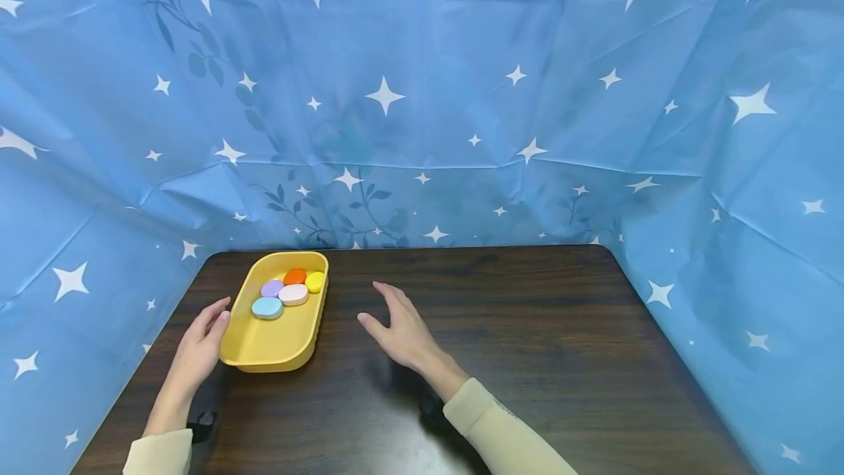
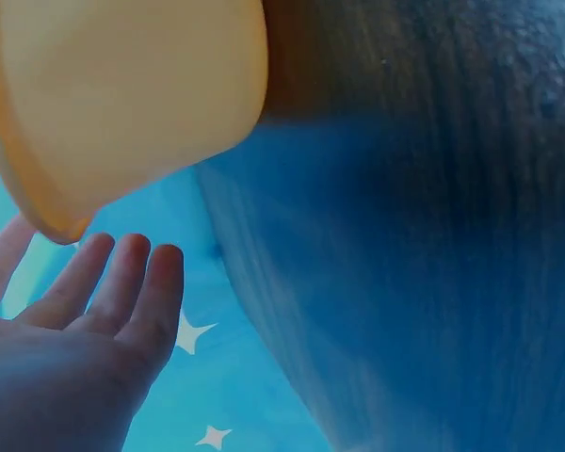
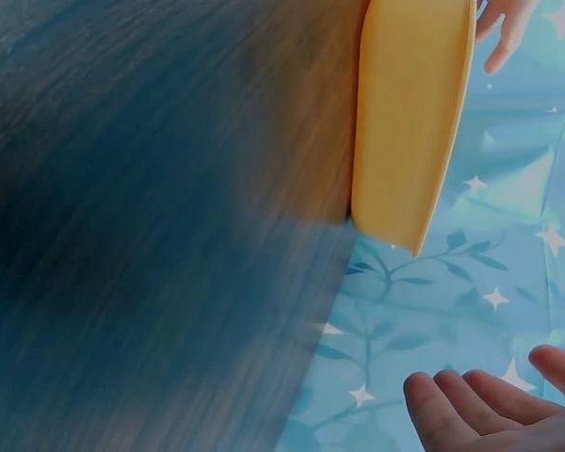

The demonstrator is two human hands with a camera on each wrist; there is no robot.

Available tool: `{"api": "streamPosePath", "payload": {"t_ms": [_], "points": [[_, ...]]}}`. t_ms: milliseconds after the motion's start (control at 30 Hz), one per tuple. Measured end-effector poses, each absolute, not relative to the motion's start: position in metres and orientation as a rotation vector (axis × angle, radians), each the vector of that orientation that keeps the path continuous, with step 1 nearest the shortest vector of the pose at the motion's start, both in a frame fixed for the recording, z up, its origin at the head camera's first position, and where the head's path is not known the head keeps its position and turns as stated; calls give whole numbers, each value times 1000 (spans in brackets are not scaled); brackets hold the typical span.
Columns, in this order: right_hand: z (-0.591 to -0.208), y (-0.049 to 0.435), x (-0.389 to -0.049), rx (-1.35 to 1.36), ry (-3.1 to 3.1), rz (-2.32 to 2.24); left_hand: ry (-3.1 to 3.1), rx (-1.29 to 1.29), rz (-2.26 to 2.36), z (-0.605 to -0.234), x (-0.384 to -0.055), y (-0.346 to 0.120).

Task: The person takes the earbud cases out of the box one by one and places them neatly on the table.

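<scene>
Only the head view shows five coloured pieces (image 1: pixel 293 295) inside the yellow tray (image 1: pixel 267 347), at 3 o'clock from the left hand (image 1: pixel 200 347) and 9 o'clock from the right hand (image 1: pixel 405 332), both with fingers (image 1: pixel 398 304) spread.

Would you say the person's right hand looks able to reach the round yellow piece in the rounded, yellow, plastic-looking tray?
Probably yes: the right hand is empty, and only the tray's side wall stands between it and the uncovered yellow piece.
</scene>
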State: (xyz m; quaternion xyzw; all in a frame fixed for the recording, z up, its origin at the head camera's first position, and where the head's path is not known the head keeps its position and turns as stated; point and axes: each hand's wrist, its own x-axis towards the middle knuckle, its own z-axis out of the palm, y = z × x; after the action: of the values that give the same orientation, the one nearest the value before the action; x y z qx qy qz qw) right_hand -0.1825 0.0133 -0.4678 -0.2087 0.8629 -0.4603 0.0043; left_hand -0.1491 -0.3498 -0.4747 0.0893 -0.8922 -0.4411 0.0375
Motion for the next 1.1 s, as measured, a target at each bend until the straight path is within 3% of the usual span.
{"api": "streamPosePath", "payload": {"t_ms": [1100], "points": [[-479, -3, -196, -611, 2643, -1414, -2673, 344, -1768, -494, -169, -366]]}}
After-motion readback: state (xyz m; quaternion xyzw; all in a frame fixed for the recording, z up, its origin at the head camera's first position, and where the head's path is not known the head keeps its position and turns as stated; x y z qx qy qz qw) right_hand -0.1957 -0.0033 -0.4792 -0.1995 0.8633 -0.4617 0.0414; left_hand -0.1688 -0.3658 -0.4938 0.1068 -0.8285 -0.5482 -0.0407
